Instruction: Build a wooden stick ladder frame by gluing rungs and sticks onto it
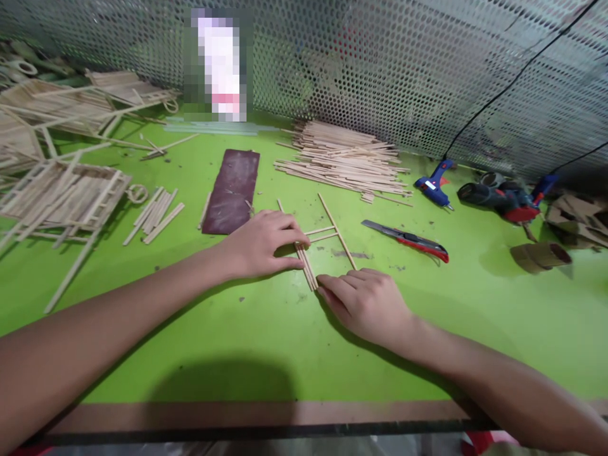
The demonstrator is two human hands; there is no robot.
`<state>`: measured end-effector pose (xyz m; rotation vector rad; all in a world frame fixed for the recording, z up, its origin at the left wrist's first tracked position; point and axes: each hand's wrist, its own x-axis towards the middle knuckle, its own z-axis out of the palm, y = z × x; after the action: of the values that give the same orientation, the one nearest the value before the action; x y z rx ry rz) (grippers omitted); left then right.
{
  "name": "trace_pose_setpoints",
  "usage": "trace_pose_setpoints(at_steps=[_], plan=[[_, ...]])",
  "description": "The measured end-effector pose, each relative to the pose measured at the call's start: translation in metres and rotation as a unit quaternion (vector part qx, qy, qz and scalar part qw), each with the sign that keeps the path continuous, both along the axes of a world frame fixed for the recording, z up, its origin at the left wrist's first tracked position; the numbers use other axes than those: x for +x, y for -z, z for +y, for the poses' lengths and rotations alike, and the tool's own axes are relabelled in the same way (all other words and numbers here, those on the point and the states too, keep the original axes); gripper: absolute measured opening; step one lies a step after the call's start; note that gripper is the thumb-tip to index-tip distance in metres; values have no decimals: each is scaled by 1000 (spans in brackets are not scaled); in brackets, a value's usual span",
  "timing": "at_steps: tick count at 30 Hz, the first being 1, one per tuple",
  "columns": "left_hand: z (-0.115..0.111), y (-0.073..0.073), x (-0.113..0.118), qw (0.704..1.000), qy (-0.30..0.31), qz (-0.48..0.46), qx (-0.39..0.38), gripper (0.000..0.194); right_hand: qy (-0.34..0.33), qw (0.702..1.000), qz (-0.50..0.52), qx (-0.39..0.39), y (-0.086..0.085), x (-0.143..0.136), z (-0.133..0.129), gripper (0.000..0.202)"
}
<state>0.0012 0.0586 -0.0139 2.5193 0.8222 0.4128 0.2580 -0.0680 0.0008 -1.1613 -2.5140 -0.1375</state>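
A small ladder-like frame of thin wooden sticks [335, 229] lies flat on the green table, two crosspieces joining its long sides. Beside its left side sits a row of short wooden sticks [306, 268], packed side by side. My left hand [266, 244] reaches over their upper ends, thumb and fingers closed around them. At their lower ends my right hand [370, 303] rests on the table with curled fingers, its thumb and forefinger against the stick ends. The frame's right long stick runs down to the right hand's knuckles. My fingers partly hide the left long stick.
A utility knife [406, 240] lies to the right, with a blue glue gun [436, 183] behind it. Brown sandpaper [231, 190], a large stick pile [344, 155] and cut sticks [154, 215] surround the work. Wooden cart models [61, 196] stand left; a tape roll [540, 256] is right.
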Motion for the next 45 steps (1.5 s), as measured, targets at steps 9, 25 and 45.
trace_pose_setpoints(at_steps=[9, 25, 45], plan=[[0, 2, 0, 1000, -2, -11, -10, 48, -3, 1000, -1, -11, 1, 2, 1, 26], [0, 1, 0, 1000, -3, -16, 0, 50, 99, 941, 137, -292, -3, 3, 9, 23], [0, -1, 5, 999, -13, -31, -12, 51, 107, 920, 159, -341, -9, -1, 14, 40]])
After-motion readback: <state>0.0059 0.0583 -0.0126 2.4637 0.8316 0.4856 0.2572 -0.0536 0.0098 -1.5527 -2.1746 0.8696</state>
